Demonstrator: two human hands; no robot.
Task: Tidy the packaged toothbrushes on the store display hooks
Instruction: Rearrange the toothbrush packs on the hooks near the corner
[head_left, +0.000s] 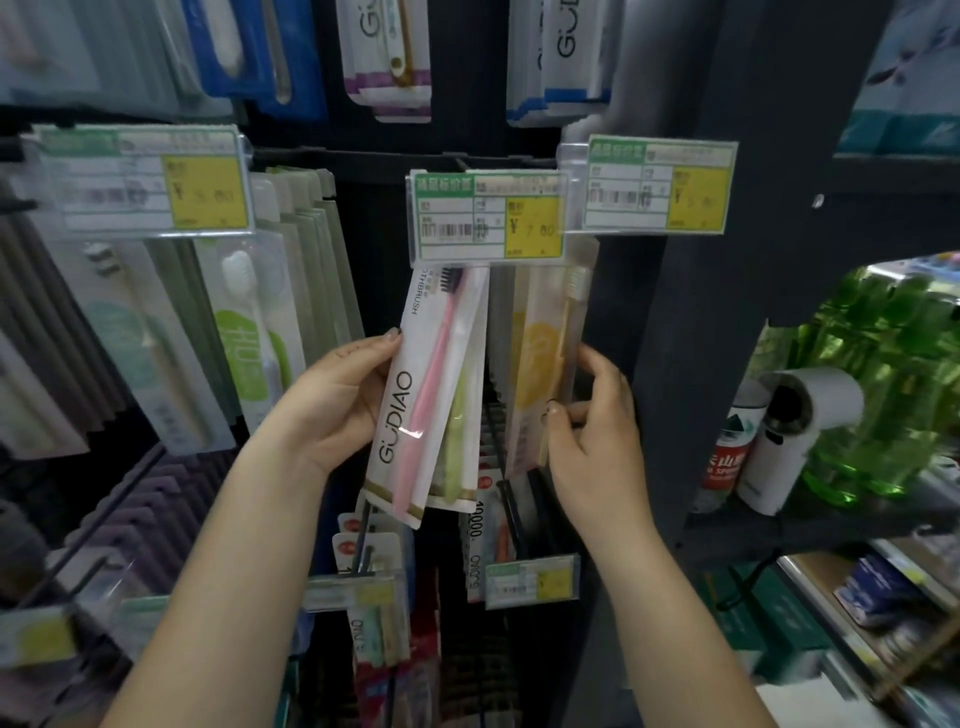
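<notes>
The left hand (337, 400) gripped the pink pack (415, 395), tilting it aside so the right hand (592, 415) could pinch the yellow pack (535, 364) straight.

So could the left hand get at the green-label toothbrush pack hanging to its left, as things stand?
Probably not at once: the left hand is gripping the white GUDIAO pack. The green-label pack hangs unobstructed at the front of its hook, so once the fingers let go it looks reachable.

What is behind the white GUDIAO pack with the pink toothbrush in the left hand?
Directly behind the white GUDIAO pack with the pink toothbrush, a second pack with a green toothbrush shows at its right edge. The left hand grips them; anything further behind is covered.
</notes>
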